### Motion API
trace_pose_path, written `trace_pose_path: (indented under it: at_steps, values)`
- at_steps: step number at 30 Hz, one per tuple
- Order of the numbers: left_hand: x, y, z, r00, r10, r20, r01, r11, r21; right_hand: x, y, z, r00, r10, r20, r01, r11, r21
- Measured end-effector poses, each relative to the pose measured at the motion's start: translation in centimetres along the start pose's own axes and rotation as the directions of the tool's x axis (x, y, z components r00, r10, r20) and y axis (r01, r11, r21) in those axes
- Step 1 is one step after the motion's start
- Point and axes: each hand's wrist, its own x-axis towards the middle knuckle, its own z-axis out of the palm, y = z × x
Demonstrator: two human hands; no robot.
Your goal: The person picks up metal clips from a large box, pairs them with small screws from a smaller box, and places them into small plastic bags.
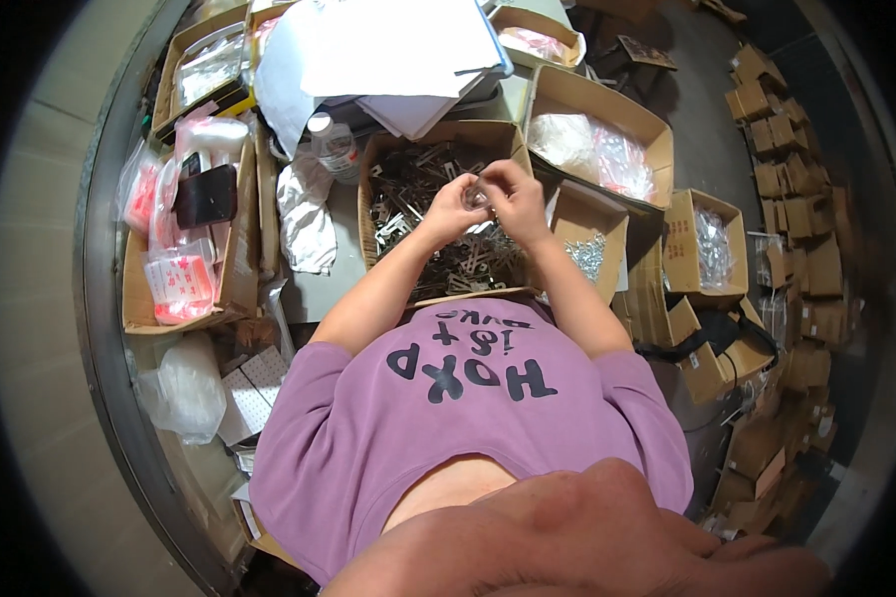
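Note:
Over an open cardboard box (368, 224) full of loose metal brackets (408, 199), my two hands meet, fingertips close together. My left hand (450, 211) is closed around a small shiny piece (475, 196), whose exact kind is too small to tell. Bent over from the other side, my right hand (516, 202) has its fingers curled at the same piece; whether they grip a part of their own is hidden. Just right of my right forearm, a shallow cardboard box (607, 221) holds small silvery fasteners (587, 257).
Behind the bracket box lie paper sheets (388, 50) and a clear bottle (334, 147). A crumpled white cloth (307, 214) lies left of it. Further left, a carton (237, 284) holds bagged parts and a phone (207, 196). More cartons (657, 129) stand right; stacked boxes (796, 219) line the floor.

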Motion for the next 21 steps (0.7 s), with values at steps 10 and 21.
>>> trace_pose_path:
  at_steps: [10,21]
  values:
    - [-0.9,1.6,0.5,0.989,-0.088,0.115,0.098,0.992,-0.081,-5.9,7.9,-12.3,0.915,0.346,-0.206,-0.384,0.597,-0.704]
    - [-1.3,1.9,1.1,0.982,-0.107,0.158,0.123,0.988,-0.091,-9.6,11.0,-13.0,0.862,0.507,-0.014,-0.199,0.313,-0.929]
